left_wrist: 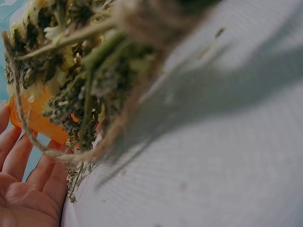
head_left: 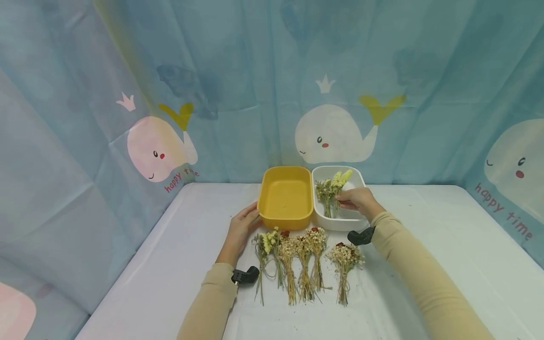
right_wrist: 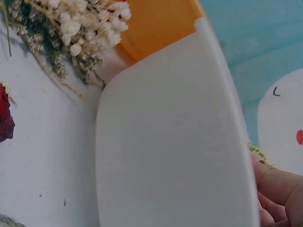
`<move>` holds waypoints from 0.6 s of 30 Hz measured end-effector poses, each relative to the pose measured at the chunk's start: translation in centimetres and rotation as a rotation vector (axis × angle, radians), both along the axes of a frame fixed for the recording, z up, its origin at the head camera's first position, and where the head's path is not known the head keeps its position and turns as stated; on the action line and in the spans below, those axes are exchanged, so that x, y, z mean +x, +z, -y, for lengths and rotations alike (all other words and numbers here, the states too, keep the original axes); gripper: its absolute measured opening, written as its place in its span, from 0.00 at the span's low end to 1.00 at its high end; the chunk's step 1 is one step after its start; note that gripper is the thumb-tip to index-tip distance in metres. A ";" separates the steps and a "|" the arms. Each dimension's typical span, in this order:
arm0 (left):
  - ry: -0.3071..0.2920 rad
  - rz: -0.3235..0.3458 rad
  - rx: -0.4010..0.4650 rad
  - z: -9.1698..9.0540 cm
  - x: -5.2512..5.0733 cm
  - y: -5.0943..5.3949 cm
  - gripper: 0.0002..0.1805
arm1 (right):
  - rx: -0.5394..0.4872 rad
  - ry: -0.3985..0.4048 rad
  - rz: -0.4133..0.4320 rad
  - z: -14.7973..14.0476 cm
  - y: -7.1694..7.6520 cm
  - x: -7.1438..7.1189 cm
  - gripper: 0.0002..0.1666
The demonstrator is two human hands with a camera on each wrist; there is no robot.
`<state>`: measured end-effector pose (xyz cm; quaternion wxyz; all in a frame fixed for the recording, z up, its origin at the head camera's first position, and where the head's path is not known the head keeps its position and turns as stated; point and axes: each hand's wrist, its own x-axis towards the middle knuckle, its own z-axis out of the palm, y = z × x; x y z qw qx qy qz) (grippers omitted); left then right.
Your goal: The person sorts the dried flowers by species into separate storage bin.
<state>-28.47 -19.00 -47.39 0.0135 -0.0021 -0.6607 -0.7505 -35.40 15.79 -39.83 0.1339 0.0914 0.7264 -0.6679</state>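
Observation:
My right hand (head_left: 359, 199) reaches over the white bin (head_left: 344, 225) and pinches a dried flower bunch with pale yellow blooms (head_left: 342, 178). Beside that bunch, a whitish-green dried bunch (head_left: 325, 192) lies in the same bin. My left hand (head_left: 240, 231) rests against the left side of the yellow bin (head_left: 285, 198), its fingers fairly straight, as the left wrist view also shows. In the right wrist view the white bin's wall hides most of the right hand (right_wrist: 279, 194) and nearly all of the held bunch.
In front of the bins, several tied dried bunches lie on the white table (head_left: 170, 264), including yellow flowers (head_left: 270, 241) and a bunch with a dark red bloom (head_left: 345, 255) set apart at right. A whale-print curtain (head_left: 255, 94) stands behind. Small plant bits dot the tabletop.

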 end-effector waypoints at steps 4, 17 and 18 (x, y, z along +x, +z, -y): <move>-0.004 0.000 -0.005 0.0 0.2 0.0 0.29 | 0.000 -0.014 0.009 0.1 -0.5 -0.1 0.19; 0.013 0.003 -0.006 -0.1 0.2 0.2 0.27 | 0.013 -0.009 0.019 0.6 -1.7 -0.6 0.24; 0.014 0.004 -0.008 -0.1 0.2 0.2 0.27 | 0.010 -0.008 0.023 0.6 -1.8 -0.6 0.24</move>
